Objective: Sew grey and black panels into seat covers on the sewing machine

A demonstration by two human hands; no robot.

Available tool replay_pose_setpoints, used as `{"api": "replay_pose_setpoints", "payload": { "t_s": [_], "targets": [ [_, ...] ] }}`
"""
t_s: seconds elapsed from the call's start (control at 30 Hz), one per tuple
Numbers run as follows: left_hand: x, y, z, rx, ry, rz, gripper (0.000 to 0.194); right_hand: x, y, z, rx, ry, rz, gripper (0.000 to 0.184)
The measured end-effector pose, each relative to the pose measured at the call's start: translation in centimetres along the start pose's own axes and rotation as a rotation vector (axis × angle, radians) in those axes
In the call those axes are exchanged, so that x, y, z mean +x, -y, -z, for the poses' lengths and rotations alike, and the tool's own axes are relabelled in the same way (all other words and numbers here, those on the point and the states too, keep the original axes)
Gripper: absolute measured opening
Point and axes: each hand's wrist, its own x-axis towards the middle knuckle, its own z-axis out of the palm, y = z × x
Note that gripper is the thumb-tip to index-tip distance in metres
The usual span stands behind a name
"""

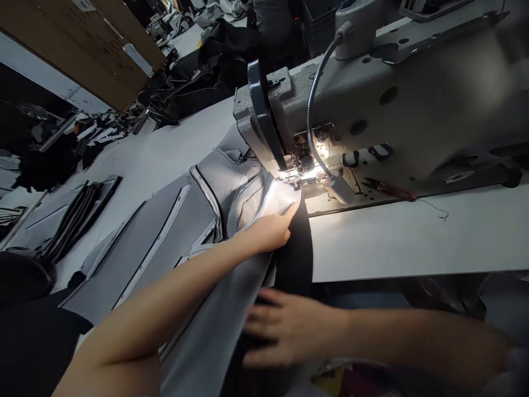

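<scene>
A grey sewn fabric piece [182, 220] with several seams and a black border lies under the needle area of the sewing machine [297, 160], lit by a small lamp [339, 188]. At the lit edge, just in front of the presser foot [295, 182], my left hand [268, 230] grips the fabric, its forefinger reaching forward and the other fingers curled. Lower down, my right hand [289, 328] is slightly blurred, fingers spread, beside the hanging black part [294, 259] of the piece. Nothing shows in that hand.
Red-handled thread snips [390, 190] lie on the machine bed, right of the lamp. Stacked dark fabric pieces [68, 220] are on the white table [165, 143] at left. A cardboard box [78, 44] and black fabric [215, 71] stand behind. The table's front edge runs below the machine.
</scene>
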Motion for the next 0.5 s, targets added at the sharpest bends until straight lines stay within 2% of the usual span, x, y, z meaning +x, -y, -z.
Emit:
{"api": "replay_pose_setpoints", "payload": {
  "t_s": [0.07,0.17,0.33,0.4,0.5],
  "targets": [
    [-0.3,0.1,-0.2,0.002,-0.018,-0.005,0.081,-2.7,-2.5,1.1,-0.145,0.089,-0.191,0.037],
    [-0.6,-0.1,0.4,-0.068,0.008,-0.024,0.079,-4.2,-4.8,1.5,-0.235,0.163,-0.208,0.043],
    [-0.4,-1.0,1.3,-0.104,0.066,0.052,0.079,-0.2,-4.6,-0.7,-0.192,0.155,-0.305,0.029],
    [0.1,-1.2,1.1,-0.085,0.052,0.072,0.079,1.2,-4.6,-1.5,-0.186,0.179,-0.339,0.027],
    [1.1,-1.3,0.8,-0.065,0.007,0.06,0.079,1.8,-4.7,-1.9,-0.203,0.171,-0.372,0.027]
  ]
}}
